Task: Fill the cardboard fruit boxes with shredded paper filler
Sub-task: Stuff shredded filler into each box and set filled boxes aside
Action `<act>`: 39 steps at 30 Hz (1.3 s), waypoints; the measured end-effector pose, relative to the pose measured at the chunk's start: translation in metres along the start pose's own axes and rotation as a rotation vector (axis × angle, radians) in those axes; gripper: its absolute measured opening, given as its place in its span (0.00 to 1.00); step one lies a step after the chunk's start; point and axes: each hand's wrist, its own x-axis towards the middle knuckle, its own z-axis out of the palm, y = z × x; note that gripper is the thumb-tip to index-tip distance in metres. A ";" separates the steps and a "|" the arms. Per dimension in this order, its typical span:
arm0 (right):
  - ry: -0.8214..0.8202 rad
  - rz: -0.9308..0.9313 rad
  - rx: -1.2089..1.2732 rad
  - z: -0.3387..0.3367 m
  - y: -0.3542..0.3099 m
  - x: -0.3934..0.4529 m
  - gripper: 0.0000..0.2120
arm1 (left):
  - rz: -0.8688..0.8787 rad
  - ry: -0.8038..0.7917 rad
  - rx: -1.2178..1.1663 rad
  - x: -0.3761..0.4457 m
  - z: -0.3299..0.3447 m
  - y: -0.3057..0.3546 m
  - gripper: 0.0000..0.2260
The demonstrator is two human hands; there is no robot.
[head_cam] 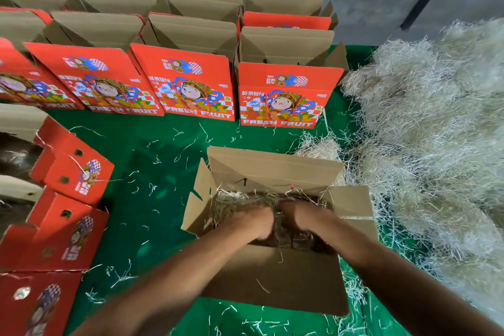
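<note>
A big heap of shredded paper (425, 128) rises along the right side of a green mat (152, 161), the stock from which the fruit boxes are packed. By the look of it the job is in its early part: rows of open red boxes (188, 82) marked "Fresh Fruit" stand at the far side with flaps raised, and no filler shows over their rims, though their insides are out of sight. More boxes at the left edge (68, 169) lie partly out of frame; a few strands cling to them, but whether they hold filler cannot be told.

The one box plainly being filled is the open box (272, 278) nearest the person, all flaps spread. Inside it lies a bed of shredded filler (234, 202), thicker toward the left and far walls, darker and lower at the middle.

Both hands are down inside it. The left hand (256, 222) and right hand (302, 217) sit side by side on the filler, fingers curled under and buried in the strands; whether they grip clumps or merely press them down cannot be told.

Loose strands (152, 188) litter the mat around the box.
</note>
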 end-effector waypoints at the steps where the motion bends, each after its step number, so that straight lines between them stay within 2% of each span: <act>1: 0.022 0.000 -0.009 -0.011 0.004 -0.006 0.14 | 0.001 0.055 -0.006 -0.002 -0.004 0.004 0.09; 2: 0.046 0.005 -0.042 -0.021 0.008 -0.013 0.10 | 0.005 0.087 0.022 -0.002 -0.007 0.007 0.08; 4: 0.037 0.032 -0.015 -0.034 0.011 -0.027 0.08 | 0.024 0.082 0.043 -0.006 -0.017 0.012 0.12; 5: -0.003 0.052 -0.003 -0.037 0.007 -0.034 0.08 | 0.056 0.064 -0.029 -0.002 -0.019 0.013 0.14; 8: -0.154 0.085 -0.157 -0.031 -0.012 -0.048 0.15 | 0.241 0.004 -0.178 0.009 -0.020 0.012 0.11; 10: -0.177 0.041 -0.190 -0.011 -0.018 -0.048 0.20 | 0.209 -0.136 -0.095 0.018 -0.010 0.005 0.14; 12: -0.137 -0.018 -0.103 0.006 -0.017 -0.044 0.19 | 0.088 -0.234 -0.052 0.022 0.002 -0.003 0.15; 17: -0.313 -0.053 -0.157 0.022 -0.022 -0.034 0.19 | 0.032 -0.283 0.023 0.024 0.018 -0.014 0.17; 21: -0.247 -0.114 -0.164 0.019 -0.026 -0.040 0.20 | -0.022 -0.243 0.095 0.027 0.030 -0.011 0.14; 24: -0.136 -0.124 -0.110 0.018 -0.024 -0.039 0.16 | 0.046 -0.109 0.137 0.022 0.031 -0.004 0.14; 27: 0.080 -0.117 -0.016 0.009 -0.022 -0.035 0.14 | 0.060 -0.061 0.190 0.009 0.021 -0.006 0.15; 30: 0.266 -0.144 -0.136 0.011 -0.021 -0.031 0.17 | 0.175 -0.043 0.336 0.008 0.014 -0.002 0.16; 31: 0.317 -0.180 -0.189 0.016 -0.021 -0.029 0.19 | 0.181 -0.013 0.380 0.014 0.016 0.000 0.17; 32: 0.344 -0.207 -0.227 0.023 -0.020 -0.027 0.21 | 0.122 -0.024 0.299 0.013 0.017 0.004 0.18; 34: 0.307 -0.160 -0.227 0.036 -0.016 -0.025 0.26 | 0.013 -0.038 0.200 0.012 0.018 -0.001 0.19; 36: 0.182 -0.012 -0.224 0.041 -0.012 -0.025 0.33 | -0.073 -0.087 0.173 0.007 0.014 -0.008 0.18; 39: 0.036 0.043 -0.366 0.045 -0.013 -0.021 0.26 | -0.079 -0.150 0.152 0.005 0.011 -0.013 0.18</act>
